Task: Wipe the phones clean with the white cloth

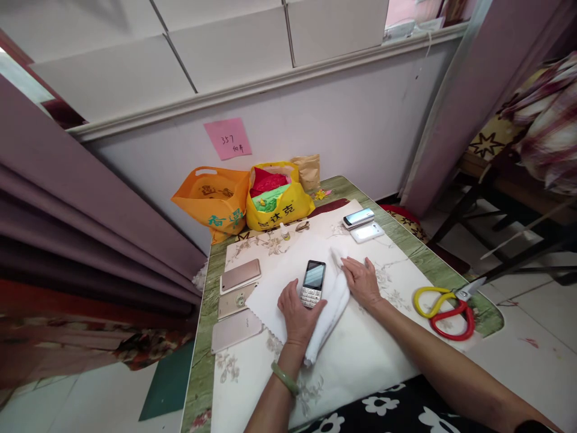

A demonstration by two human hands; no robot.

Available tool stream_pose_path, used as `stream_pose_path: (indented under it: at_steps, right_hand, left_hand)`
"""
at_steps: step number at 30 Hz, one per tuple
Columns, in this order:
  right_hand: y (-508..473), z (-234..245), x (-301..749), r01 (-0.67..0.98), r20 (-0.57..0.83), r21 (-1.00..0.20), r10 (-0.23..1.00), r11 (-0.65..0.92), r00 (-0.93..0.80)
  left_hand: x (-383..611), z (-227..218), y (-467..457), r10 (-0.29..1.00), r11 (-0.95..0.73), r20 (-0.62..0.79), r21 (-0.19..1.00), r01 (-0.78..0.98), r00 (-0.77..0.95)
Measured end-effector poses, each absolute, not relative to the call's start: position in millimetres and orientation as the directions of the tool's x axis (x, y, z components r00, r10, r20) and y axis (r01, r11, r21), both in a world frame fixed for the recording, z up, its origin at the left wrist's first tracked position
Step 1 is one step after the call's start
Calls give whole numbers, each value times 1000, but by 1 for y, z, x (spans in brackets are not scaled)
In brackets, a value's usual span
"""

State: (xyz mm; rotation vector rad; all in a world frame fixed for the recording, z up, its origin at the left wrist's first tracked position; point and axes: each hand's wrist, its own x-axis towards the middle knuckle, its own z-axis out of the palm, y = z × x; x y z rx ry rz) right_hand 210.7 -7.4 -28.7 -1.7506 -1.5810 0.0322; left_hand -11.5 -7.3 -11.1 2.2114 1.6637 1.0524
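Observation:
A silver keypad mobile phone (313,282) with a dark screen lies face up on a white cloth (279,282). My left hand (298,316) is round the phone's lower end, fingers along its left edge and thumb at the lower right corner. The cloth's right side is folded up in a loose roll beside the phone. At that fold, my right hand (362,281) has its fingers closed on the cloth's upper right edge. Part of the cloth is hidden beneath the left hand.
Left on the table are several phones (237,334); two more phones (367,232) lie at the back right. Scissors (446,307) with yellow and red handles rest near the right edge. Behind stand an orange bag (211,207), a yellow bag (282,210) and a small bottle (285,231).

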Motion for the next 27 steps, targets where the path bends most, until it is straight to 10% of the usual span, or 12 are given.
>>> stream_pose_path:
  at_steps: [20,27]
  right_hand:
    - [-2,-14,209,808,502,-583,820,86,275]
    - [-13,21,171,849,601,-377,795,370,-80]
  left_hand:
    - [-14,-19,-12,830,-519,508,550,654,232]
    - [-15,-12,-12,840,-521,482,582,625,252]
